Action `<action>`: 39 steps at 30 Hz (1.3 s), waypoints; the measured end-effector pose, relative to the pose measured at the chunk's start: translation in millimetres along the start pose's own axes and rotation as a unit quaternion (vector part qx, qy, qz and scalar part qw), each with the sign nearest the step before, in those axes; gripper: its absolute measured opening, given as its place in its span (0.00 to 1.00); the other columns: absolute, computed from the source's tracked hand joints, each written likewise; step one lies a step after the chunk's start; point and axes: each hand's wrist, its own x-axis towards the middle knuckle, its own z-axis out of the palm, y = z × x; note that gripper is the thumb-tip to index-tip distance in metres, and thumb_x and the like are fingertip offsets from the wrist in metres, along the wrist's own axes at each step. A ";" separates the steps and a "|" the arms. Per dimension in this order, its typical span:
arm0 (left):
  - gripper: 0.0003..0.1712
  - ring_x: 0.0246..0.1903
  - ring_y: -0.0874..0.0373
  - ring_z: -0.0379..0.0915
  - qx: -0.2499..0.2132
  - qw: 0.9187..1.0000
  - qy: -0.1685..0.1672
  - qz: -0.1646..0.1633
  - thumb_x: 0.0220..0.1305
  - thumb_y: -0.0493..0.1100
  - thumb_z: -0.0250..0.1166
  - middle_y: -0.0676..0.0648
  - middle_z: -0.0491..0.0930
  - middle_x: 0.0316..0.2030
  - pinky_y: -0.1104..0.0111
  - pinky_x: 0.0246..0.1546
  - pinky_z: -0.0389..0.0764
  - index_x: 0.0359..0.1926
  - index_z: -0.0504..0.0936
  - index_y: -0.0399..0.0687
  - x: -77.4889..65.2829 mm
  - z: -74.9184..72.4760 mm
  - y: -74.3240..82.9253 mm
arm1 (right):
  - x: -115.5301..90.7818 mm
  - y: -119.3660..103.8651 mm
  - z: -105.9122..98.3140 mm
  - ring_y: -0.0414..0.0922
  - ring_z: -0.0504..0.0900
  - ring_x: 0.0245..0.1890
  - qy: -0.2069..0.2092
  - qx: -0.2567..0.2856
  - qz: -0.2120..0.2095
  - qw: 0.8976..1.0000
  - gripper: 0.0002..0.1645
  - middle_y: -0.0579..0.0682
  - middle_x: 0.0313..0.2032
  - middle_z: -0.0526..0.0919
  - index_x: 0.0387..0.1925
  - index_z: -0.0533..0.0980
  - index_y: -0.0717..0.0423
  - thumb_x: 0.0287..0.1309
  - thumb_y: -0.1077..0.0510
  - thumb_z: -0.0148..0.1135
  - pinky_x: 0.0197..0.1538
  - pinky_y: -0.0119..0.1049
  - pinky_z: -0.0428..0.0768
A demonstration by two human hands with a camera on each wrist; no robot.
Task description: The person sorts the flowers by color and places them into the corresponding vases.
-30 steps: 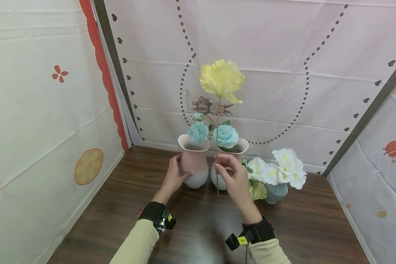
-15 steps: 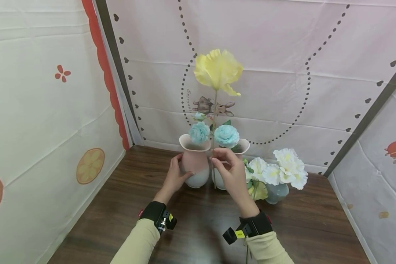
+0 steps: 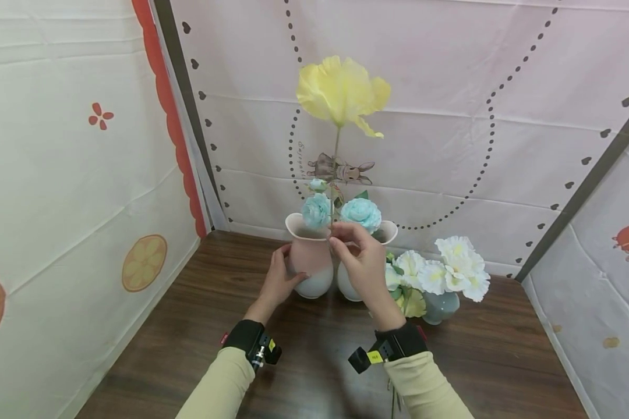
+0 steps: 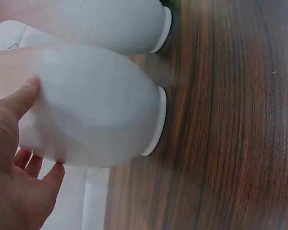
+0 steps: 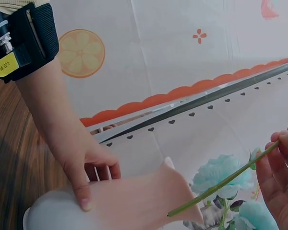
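Note:
My left hand [image 3: 278,285] grips the left pink-and-white vase [image 3: 311,262], thumb on its front and fingers around its side; in the left wrist view the vase [image 4: 96,110] stands upright on the table. With thumb and fingertips my right hand [image 3: 364,267] pinches the green stem of a yellow artificial flower [image 3: 340,93], which rises high above the vases. In the right wrist view the bare lower end of the stem [image 5: 216,188] lies across the view of the vase's mouth. Blue flowers [image 3: 360,214] show at the mouth of the second vase [image 3: 348,285], partly hidden behind my right hand.
A small grey-blue vase [image 3: 440,308] stands at the right, white flowers [image 3: 461,267] beside and above it. Loose stems [image 3: 393,398] lie near the right forearm on the wooden table [image 3: 304,372]. Printed cloth walls [image 3: 424,70] close in the back and sides.
My right hand has moved up and to the left, lifting the yellow flower and bringing its stem toward the left vase's mouth. The left hand keeps its grip on the vase.

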 end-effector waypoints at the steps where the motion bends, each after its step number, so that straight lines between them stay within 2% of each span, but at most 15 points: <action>1: 0.50 0.75 0.40 0.54 -0.002 1.000 0.000 0.000 0.60 0.45 0.73 0.36 0.56 0.71 0.47 0.75 0.60 0.74 0.51 0.44 -0.1 -0.1 0.3 | 1.7 -0.6 1.3 0.50 0.87 0.39 -0.001 -0.002 -0.004 1.000 0.12 0.57 0.40 0.87 0.47 0.81 0.60 0.64 0.61 0.65 0.38 0.28 0.86; 7: 0.51 0.75 0.39 0.53 -0.004 1.000 -0.004 -0.001 0.60 0.47 0.73 0.36 0.55 0.72 0.47 0.75 0.60 0.74 0.50 0.43 0.5 -0.1 -1.6 | 12.4 -2.9 9.9 0.52 0.86 0.42 -0.023 0.020 0.000 1.000 0.12 0.61 0.42 0.85 0.49 0.79 0.62 0.66 0.62 0.63 0.40 0.30 0.86; 12: 0.51 0.75 0.40 0.53 -0.008 1.000 -0.005 -0.001 0.60 0.48 0.73 0.37 0.55 0.72 0.47 0.75 0.60 0.74 0.51 0.45 1.9 0.7 -4.8 | 22.0 -2.6 16.1 0.50 0.85 0.43 -0.026 0.026 0.003 0.999 0.12 0.58 0.41 0.85 0.49 0.78 0.60 0.67 0.61 0.62 0.43 0.34 0.87; 17: 0.51 0.75 0.40 0.53 -0.006 1.000 -0.004 -0.003 0.59 0.47 0.73 0.37 0.55 0.72 0.46 0.75 0.60 0.74 0.51 0.45 1.6 0.8 -4.6 | 31.1 -2.6 20.5 0.48 0.85 0.43 -0.020 0.012 -0.004 1.000 0.11 0.56 0.41 0.86 0.49 0.78 0.59 0.66 0.60 0.63 0.43 0.35 0.87; 23: 0.51 0.75 0.40 0.53 -0.002 1.000 -0.004 -0.001 0.60 0.47 0.73 0.37 0.55 0.72 0.47 0.75 0.60 0.74 0.51 0.44 1.8 0.5 -4.7 | 41.3 -5.6 25.7 0.48 0.85 0.43 -0.016 0.009 -0.011 1.000 0.11 0.57 0.41 0.86 0.49 0.78 0.60 0.66 0.61 0.63 0.42 0.31 0.86; 33: 0.51 0.75 0.40 0.52 -0.002 1.000 -0.010 -0.009 0.60 0.46 0.72 0.37 0.54 0.72 0.48 0.76 0.59 0.74 0.50 0.45 1.8 -1.2 -1.5 | 62.8 -11.5 42.6 0.50 0.86 0.41 -0.013 -0.017 -0.048 0.999 0.12 0.57 0.40 0.86 0.50 0.78 0.60 0.66 0.61 0.62 0.42 0.41 0.89; 39: 0.51 0.75 0.41 0.52 -0.008 1.000 -0.006 -0.020 0.60 0.47 0.73 0.38 0.54 0.72 0.47 0.76 0.59 0.74 0.50 0.47 2.2 0.6 -2.9 | 70.0 -12.3 50.2 0.47 0.86 0.42 -0.011 -0.040 -0.050 0.998 0.11 0.54 0.41 0.87 0.49 0.78 0.58 0.67 0.59 0.62 0.43 0.38 0.89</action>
